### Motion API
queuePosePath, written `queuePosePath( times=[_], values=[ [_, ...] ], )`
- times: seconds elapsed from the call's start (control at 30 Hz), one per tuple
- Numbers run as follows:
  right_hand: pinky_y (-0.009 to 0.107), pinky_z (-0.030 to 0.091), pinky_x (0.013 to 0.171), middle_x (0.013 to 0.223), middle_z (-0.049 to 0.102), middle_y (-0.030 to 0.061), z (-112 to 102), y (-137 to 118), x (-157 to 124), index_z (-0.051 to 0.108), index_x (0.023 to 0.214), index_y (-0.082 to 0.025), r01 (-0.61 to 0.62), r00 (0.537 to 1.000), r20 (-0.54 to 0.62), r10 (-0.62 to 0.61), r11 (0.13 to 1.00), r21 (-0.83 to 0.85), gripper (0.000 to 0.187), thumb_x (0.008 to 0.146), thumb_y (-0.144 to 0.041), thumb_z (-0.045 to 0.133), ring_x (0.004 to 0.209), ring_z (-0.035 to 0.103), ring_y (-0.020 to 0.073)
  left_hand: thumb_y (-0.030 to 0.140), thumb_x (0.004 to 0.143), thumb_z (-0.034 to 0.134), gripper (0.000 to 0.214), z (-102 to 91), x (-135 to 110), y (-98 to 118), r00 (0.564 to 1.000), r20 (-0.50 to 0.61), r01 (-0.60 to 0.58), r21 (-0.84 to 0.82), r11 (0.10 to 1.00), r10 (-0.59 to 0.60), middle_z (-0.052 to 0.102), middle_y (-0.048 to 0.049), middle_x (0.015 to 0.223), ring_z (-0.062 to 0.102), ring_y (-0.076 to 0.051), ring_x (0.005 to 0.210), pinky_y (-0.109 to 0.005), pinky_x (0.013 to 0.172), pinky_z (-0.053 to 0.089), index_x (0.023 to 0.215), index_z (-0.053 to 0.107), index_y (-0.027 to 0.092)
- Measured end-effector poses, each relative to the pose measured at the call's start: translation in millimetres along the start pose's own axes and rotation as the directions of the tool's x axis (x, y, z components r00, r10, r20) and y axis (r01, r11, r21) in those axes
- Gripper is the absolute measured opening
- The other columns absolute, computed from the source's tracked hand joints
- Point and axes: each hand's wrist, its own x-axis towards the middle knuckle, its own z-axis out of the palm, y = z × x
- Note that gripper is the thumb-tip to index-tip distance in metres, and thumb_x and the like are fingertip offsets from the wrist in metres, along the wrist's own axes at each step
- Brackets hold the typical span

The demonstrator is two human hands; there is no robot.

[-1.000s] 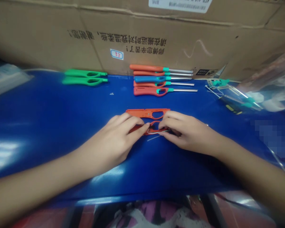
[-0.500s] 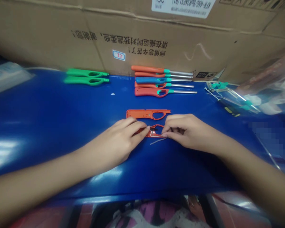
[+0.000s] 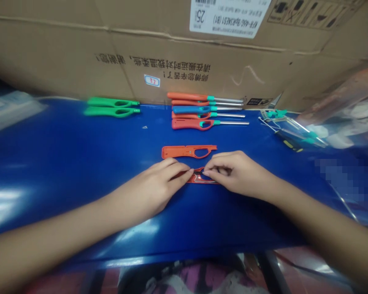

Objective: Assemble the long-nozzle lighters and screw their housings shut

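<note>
An orange lighter shell half (image 3: 198, 177) lies on the blue table (image 3: 64, 163) between my hands. My left hand (image 3: 153, 188) rests flat on its left end, fingers stretched over it and holding it down. My right hand (image 3: 233, 173) is curled in a pinch at the shell's trigger opening; what it pinches is too small to name. A second orange shell half (image 3: 188, 151) lies just beyond, untouched.
Several finished long lighters, orange and blue (image 3: 202, 111), lie in a row at the back, with two green lighter bodies (image 3: 110, 107) to their left. Clear bags of parts (image 3: 294, 130) sit at the right. A large cardboard box (image 3: 178, 45) walls off the back.
The thin wire that lay below the shell is no longer visible there. My right hand has closed in tighter on the trigger opening. My left hand has stayed put.
</note>
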Motion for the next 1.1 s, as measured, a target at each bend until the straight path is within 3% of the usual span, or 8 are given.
queuePosePath(
  times=[0.3, 0.43, 0.67, 0.87, 1.1],
  values=[
    [0.02, 0.037, 0.055, 0.063, 0.063, -0.0032, 5, 0, -1, 0.073, 0.078, -0.016, 0.04, 0.998, -0.038, -0.041, 0.999, -0.028, 0.015, 0.089, -0.016, 0.064, 0.054, 0.049, 0.0061, 0.013, 0.103, 0.048, 0.034, -1.2, 1, -2, 0.998, -0.064, 0.015, -0.05, 0.999, -0.018, 0.069, -0.0161, 0.122, 0.064, -0.026, 0.112, -0.043, 0.1, 0.058, 0.133, 0.063, 0.008],
    [0.021, 0.04, 0.058, 0.068, 0.068, -0.002, 3, 0, -1, 0.074, 0.08, -0.017, 0.048, 0.998, -0.026, -0.049, 0.998, -0.033, 0.015, 0.089, -0.015, 0.063, 0.059, 0.055, 0.0073, 0.014, 0.104, 0.047, 0.032, -2.5, 3, 0, 0.999, -0.039, 0.022, -0.067, 0.998, -0.025, 0.069, -0.0137, 0.121, 0.063, -0.025, 0.11, -0.041, 0.098, 0.058, 0.131, 0.065, 0.011],
    [0.022, 0.038, 0.055, 0.069, 0.063, -0.0019, -17, 11, -2, 0.072, 0.082, -0.017, 0.048, 0.984, -0.169, -0.054, 0.998, -0.04, 0.013, 0.09, -0.022, 0.064, 0.056, 0.048, 0.0075, 0.01, 0.1, 0.049, 0.036, -6.6, 2, 3, 0.998, 0.024, 0.051, 0.08, 0.995, -0.054, 0.067, -0.0151, 0.12, 0.063, -0.028, 0.106, -0.044, 0.093, 0.06, 0.132, 0.064, 0.009],
    [0.024, 0.043, 0.065, 0.079, 0.065, -0.0002, -25, 19, -2, 0.071, 0.083, -0.018, 0.032, 0.999, 0.007, -0.031, 0.997, -0.076, 0.01, 0.088, -0.025, 0.067, 0.069, 0.055, 0.0107, 0.01, 0.099, 0.05, 0.034, -12.8, 2, 5, 0.996, 0.034, 0.075, 0.188, 0.979, -0.083, 0.069, -0.0149, 0.113, 0.064, -0.028, 0.1, -0.045, 0.088, 0.062, 0.127, 0.068, 0.007],
    [0.026, 0.041, 0.063, 0.075, 0.063, -0.0002, -18, 18, 2, 0.071, 0.081, -0.019, -0.029, 0.997, 0.073, 0.031, 0.999, -0.018, 0.017, 0.089, -0.033, 0.069, 0.068, 0.053, 0.0119, 0.009, 0.098, 0.048, 0.033, -13.2, 0, 5, 0.994, 0.045, 0.086, 0.224, 0.971, -0.099, 0.069, -0.0144, 0.111, 0.064, -0.027, 0.098, -0.044, 0.089, 0.061, 0.123, 0.07, 0.007]
  ],
)
